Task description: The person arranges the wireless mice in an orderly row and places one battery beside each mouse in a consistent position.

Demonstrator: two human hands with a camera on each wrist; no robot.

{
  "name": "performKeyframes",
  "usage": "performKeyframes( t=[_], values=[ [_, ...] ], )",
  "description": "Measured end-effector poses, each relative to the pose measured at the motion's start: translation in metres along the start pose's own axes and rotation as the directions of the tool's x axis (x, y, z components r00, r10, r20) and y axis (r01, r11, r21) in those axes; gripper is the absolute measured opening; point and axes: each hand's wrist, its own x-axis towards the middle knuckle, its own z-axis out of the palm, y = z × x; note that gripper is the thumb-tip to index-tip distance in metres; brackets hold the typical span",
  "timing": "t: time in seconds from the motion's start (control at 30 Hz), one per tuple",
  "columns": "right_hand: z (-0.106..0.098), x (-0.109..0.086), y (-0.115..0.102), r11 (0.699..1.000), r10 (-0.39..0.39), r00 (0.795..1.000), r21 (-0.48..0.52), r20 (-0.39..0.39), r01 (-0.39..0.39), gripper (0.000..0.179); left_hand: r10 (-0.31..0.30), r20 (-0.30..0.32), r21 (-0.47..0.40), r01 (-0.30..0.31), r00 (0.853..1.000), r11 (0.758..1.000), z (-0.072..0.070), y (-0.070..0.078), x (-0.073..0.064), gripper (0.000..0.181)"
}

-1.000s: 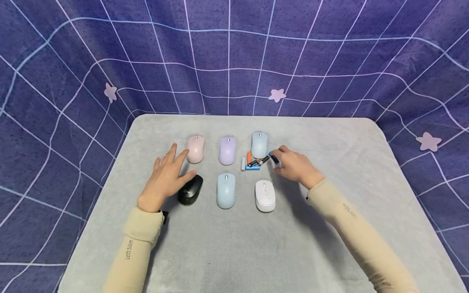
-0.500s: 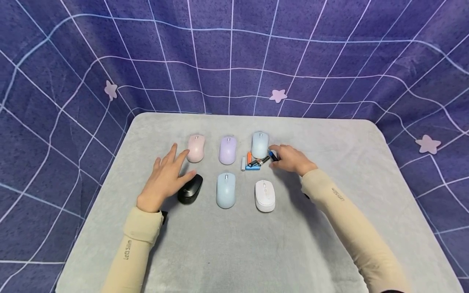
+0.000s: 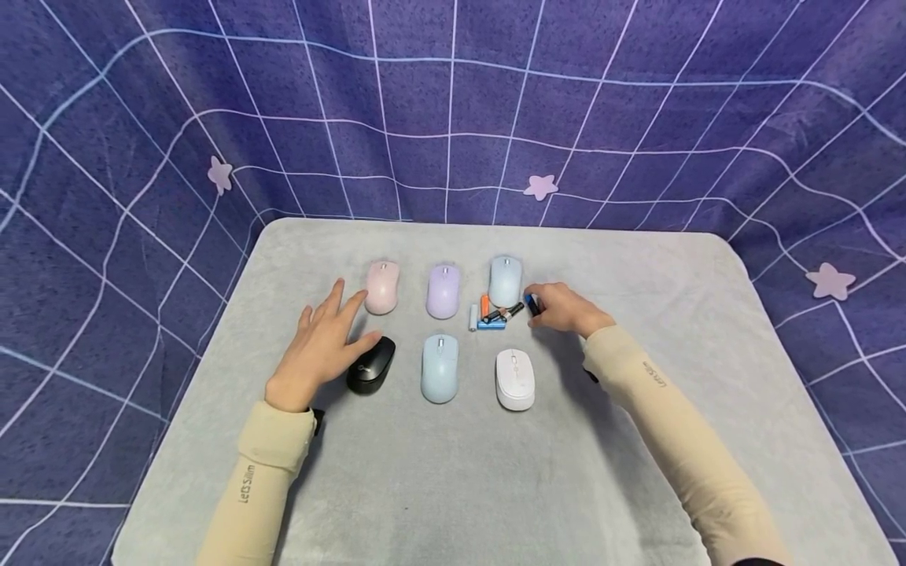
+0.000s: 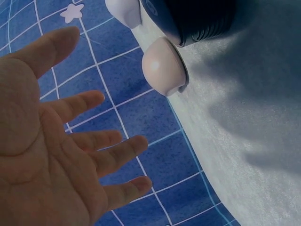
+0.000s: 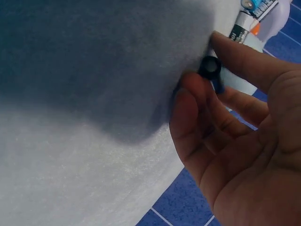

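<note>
In the head view my right hand [image 3: 563,307] is at the right end of a small heap of batteries [image 3: 491,323]. Its thumb and fingers pinch a dark battery [image 3: 534,306]; the right wrist view shows that battery end-on [image 5: 210,67], with something blue beside it, partly hidden by the fingers. White, orange, blue and black batteries make up the heap, just below the upper light-blue mouse [image 3: 506,281]. My left hand [image 3: 315,351] has its fingers spread, between the pink mouse [image 3: 382,287] and the black mouse [image 3: 371,366]. Nothing lies in its palm in the left wrist view.
A purple mouse [image 3: 443,292] lies in the upper row. Below it are another light-blue mouse [image 3: 440,369] and a white mouse [image 3: 515,380]. All rest on a grey cloth-covered table [image 3: 425,479], with a blue gridded curtain [image 3: 396,102] behind its far edge.
My right hand has shifted slightly around the dark battery, its fingers drawing in beside the heap. The left hand and the mice have stayed in place.
</note>
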Motion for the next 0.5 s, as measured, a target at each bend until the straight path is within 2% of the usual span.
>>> performKeyframes(
  t=[0.17, 0.3, 0.5],
  values=[
    [-0.002, 0.003, 0.002, 0.999, -0.018, 1.0, 0.038, -0.012, 0.018, 0.056, 0.003, 0.003, -0.005, -0.003, 1.0, 1.0, 0.0, 0.0, -0.001, 0.077],
    [-0.002, 0.006, 0.003, 0.999, -0.021, 0.998, 0.048, -0.063, 0.024, 0.053, 0.009, -0.001, -0.004, -0.009, 1.0, 1.0, -0.001, 0.0, -0.002, 0.077],
    [-0.004, 0.013, 0.003, 0.995, 0.043, 0.994, 0.092, -0.103, -0.033, 0.051, 0.012, -0.001, -0.006, -0.012, 1.0, 1.0, 0.0, 0.001, -0.002, 0.076]
  ],
)
